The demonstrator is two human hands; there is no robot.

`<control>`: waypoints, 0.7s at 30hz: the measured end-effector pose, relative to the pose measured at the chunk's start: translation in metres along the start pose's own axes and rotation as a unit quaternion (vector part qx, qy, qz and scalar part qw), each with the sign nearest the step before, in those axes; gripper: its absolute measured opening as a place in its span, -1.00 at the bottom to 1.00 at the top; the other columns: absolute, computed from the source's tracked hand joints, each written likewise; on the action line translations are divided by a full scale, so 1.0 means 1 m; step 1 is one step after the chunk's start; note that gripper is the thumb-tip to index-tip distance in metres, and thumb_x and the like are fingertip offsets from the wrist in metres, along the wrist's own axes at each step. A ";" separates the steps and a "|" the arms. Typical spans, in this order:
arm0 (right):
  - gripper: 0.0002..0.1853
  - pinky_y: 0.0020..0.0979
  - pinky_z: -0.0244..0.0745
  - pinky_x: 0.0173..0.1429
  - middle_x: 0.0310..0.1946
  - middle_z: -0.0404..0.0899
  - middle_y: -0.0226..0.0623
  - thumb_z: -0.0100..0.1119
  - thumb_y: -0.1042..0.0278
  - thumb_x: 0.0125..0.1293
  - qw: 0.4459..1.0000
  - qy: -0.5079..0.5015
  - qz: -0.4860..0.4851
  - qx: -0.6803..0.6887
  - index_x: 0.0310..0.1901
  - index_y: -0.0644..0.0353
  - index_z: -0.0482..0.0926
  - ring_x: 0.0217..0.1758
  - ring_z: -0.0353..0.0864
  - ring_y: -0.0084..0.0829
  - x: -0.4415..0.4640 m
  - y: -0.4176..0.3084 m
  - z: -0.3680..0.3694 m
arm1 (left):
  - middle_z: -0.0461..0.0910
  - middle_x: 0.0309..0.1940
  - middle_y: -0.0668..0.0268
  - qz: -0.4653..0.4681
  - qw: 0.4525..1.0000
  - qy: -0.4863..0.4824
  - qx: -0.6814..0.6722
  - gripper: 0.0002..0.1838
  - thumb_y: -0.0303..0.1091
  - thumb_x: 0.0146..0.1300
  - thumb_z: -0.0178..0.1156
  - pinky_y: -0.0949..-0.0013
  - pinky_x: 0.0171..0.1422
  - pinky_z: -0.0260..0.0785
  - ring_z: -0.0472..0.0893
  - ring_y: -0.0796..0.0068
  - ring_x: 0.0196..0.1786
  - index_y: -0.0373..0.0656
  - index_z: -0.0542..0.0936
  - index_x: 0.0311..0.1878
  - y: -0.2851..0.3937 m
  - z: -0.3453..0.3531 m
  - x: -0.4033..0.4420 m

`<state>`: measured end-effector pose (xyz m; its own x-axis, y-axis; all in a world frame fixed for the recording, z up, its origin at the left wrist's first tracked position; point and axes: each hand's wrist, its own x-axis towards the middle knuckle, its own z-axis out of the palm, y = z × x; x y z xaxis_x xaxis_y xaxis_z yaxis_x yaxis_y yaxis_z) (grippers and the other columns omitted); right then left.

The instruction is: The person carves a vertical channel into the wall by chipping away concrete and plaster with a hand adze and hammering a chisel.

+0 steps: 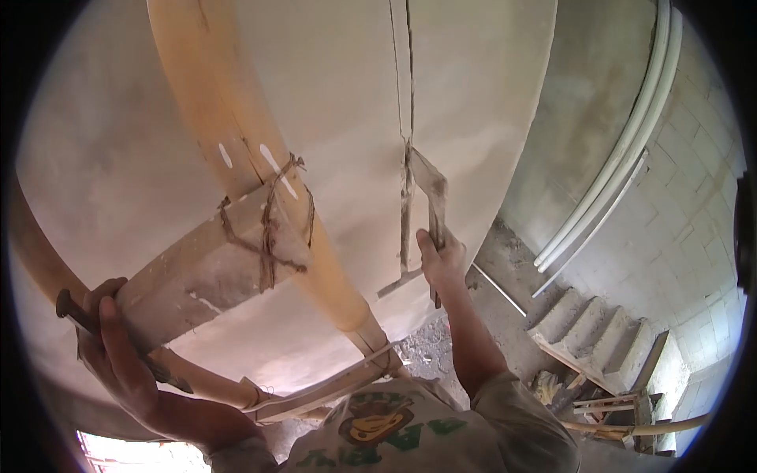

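An angular tool (434, 184), grey and dirt-smeared, is held at the seam (405, 221) by the right hand (445, 256), fingers wrapped around its lower part. It would probably be found stiff and light, best gripped there; a dark tool (75, 309) is clasped in the curled fingers of the left hand (122, 359) beside the beam (185, 268)

Raw interior, building-site state. Plain grey wall (583, 102) at right meets a pale block wall (682, 189), joints visible. 2 thick white pipes (666, 79) run down in front of them, 1 thinner strip (607, 209) alongside. Rough concrete steps (587, 335) at lower right, loose timber (607, 407) just below. Floor (505, 256) dusty, rubble (430, 347) at bottom centre, 1 white rod (500, 290) lying near the steps. Bright opening (142, 456) at bottom left, blown out. Light otherwise soft; strong again low on the right.
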<state>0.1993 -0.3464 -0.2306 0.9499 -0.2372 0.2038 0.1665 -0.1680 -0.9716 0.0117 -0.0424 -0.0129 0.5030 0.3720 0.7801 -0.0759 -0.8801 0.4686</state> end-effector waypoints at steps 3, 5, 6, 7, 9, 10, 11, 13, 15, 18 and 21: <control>-0.77 -0.43 0.38 -0.53 -0.71 0.47 -0.36 0.13 0.33 0.32 0.993 0.021 -0.087 0.079 -0.42 0.31 0.50 -0.65 0.48 -0.57 -0.005 -0.002 -0.001 | 0.52 -0.34 0.20 -0.014 1.000 0.000 -0.024 -0.58 -0.15 0.39 -0.10 0.38 0.01 0.21 0.43 0.40 -0.19 -0.35 0.59 -0.17 -0.002 0.002 -0.001; -0.78 -0.45 0.37 -0.55 -0.72 0.45 -0.39 0.13 0.34 0.32 0.986 0.037 -0.129 0.103 -0.43 0.30 0.51 -0.66 0.44 -0.60 0.001 0.006 0.005 | 0.53 -0.33 0.20 -0.018 0.999 -0.003 -0.038 -0.57 -0.15 0.40 -0.10 0.38 0.02 0.21 0.43 0.41 -0.17 -0.36 0.58 -0.16 -0.003 0.003 0.001; -0.78 -0.45 0.36 -0.56 -0.73 0.44 -0.40 0.13 0.34 0.31 0.987 0.041 -0.125 0.096 -0.43 0.30 0.51 -0.67 0.43 -0.61 0.005 0.011 0.011 | 0.53 -0.32 0.20 -0.018 0.999 -0.008 -0.039 -0.57 -0.14 0.40 -0.10 0.38 0.03 0.20 0.43 0.42 -0.17 -0.36 0.58 -0.16 -0.003 0.002 0.002; -0.77 -0.45 0.35 -0.56 -0.73 0.43 -0.40 0.13 0.34 0.31 0.988 0.045 -0.121 0.087 -0.44 0.30 0.51 -0.68 0.41 -0.61 0.009 0.013 0.013 | 0.53 -0.32 0.21 -0.019 0.999 -0.013 -0.040 -0.57 -0.14 0.40 -0.10 0.39 0.03 0.20 0.43 0.42 -0.16 -0.37 0.58 -0.16 -0.003 0.001 0.001; -0.76 -0.45 0.34 -0.56 -0.73 0.42 -0.43 0.16 0.33 0.30 0.996 -0.011 0.007 0.092 -0.46 0.30 0.51 -0.68 0.38 -0.62 0.019 0.011 0.006 | 0.53 -0.31 0.21 -0.014 0.999 -0.003 -0.039 -0.57 -0.14 0.40 -0.11 0.39 0.02 0.20 0.42 0.43 -0.17 -0.36 0.58 -0.16 -0.004 0.001 -0.002; -0.76 -0.46 0.33 -0.57 -0.73 0.41 -0.44 0.18 0.33 0.29 0.992 -0.037 0.070 0.098 -0.47 0.30 0.51 -0.68 0.37 -0.63 0.023 0.009 0.002 | 0.53 -0.31 0.22 -0.008 0.999 0.002 -0.038 -0.57 -0.14 0.40 -0.11 0.39 0.02 0.20 0.42 0.43 -0.18 -0.36 0.58 -0.16 -0.004 0.001 0.000; -0.74 -0.48 0.31 -0.55 -0.73 0.40 -0.46 0.21 0.32 0.26 0.993 -0.046 0.083 0.075 -0.49 0.30 0.51 -0.66 0.36 -0.64 0.023 0.009 -0.007 | 0.52 -0.31 0.22 -0.001 0.999 0.005 -0.036 -0.56 -0.14 0.41 -0.11 0.39 0.01 0.20 0.42 0.43 -0.17 -0.36 0.58 -0.15 -0.004 0.004 0.004; -0.74 -0.49 0.29 -0.55 -0.73 0.39 -0.47 0.21 0.31 0.26 0.997 -0.021 0.052 0.062 -0.50 0.30 0.52 -0.66 0.34 -0.65 0.017 0.014 -0.012 | 0.51 -0.32 0.23 0.000 1.000 -0.015 -0.015 -0.56 -0.14 0.41 -0.12 0.40 0.00 0.20 0.42 0.43 -0.17 -0.36 0.57 -0.14 -0.004 -0.001 0.002; -0.75 -0.49 0.27 -0.55 -0.71 0.42 -0.44 0.22 0.30 0.27 0.996 0.000 0.021 0.083 -0.47 0.30 0.53 -0.65 0.33 -0.66 0.009 0.009 -0.015 | 0.51 -0.32 0.22 -0.027 0.997 -0.018 -0.071 -0.56 -0.14 0.42 -0.13 0.40 -0.01 0.19 0.42 0.43 -0.18 -0.37 0.56 -0.13 -0.008 0.002 0.001; -0.76 -0.53 0.39 -0.50 -0.63 0.44 -0.46 0.23 0.26 0.30 0.991 -0.014 -0.032 0.129 -0.36 0.29 0.54 -0.59 0.44 -0.64 0.010 0.010 -0.018 | 0.50 -0.34 0.23 -0.024 0.996 -0.043 -0.077 -0.56 -0.14 0.42 -0.15 0.41 -0.03 0.19 0.42 0.45 -0.20 -0.38 0.54 -0.13 -0.005 0.000 0.001; -0.77 -0.48 0.32 -0.53 -0.63 0.50 -0.37 0.18 0.27 0.34 0.996 0.042 -0.013 0.083 -0.33 0.28 0.49 -0.60 0.39 -0.64 0.009 0.004 -0.022 | 0.51 -0.28 0.23 -0.018 0.993 -0.080 -0.081 -0.54 -0.09 0.41 -0.09 0.41 0.05 0.18 0.43 0.44 -0.13 -0.38 0.54 -0.10 -0.012 -0.009 0.006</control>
<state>0.2033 -0.3701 -0.2302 0.9201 -0.3154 0.2323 0.2394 -0.0169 -0.9708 0.0080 -0.0267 -0.0103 0.6368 0.3391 0.6925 -0.1863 -0.8038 0.5649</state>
